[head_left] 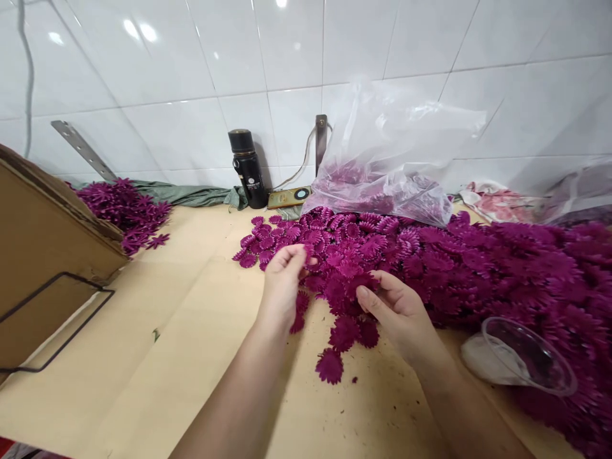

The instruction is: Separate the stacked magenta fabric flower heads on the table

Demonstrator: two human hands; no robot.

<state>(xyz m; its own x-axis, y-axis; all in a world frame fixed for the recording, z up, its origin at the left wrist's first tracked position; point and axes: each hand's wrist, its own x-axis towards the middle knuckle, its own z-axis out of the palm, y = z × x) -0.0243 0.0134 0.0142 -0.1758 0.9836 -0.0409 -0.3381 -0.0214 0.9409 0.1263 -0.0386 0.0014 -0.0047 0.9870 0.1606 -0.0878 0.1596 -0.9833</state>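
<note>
A large heap of purple artificial flower pieces [444, 268] with scalloped edges spreads across the table, thickest toward the right. My right hand [396, 309] pinches one purple flower piece [361, 281] between thumb and fingers, low over the heap's near edge. To its left, my left hand [284, 277] is closed in a pinch above the heap's left part. Purple shows at its fingertips, but I cannot make out what they hold. Several loose flower pieces [329, 365] lie on the table between my forearms.
A clear plastic bag [396, 146] slumps behind the heap. A black bottle [249, 172] and a phone-like object [288, 197] stand by the tiled wall. At right sits a clear plastic bowl [549, 366]. A cardboard box [52, 236] and star-shaped purple pieces [127, 210] are at left.
</note>
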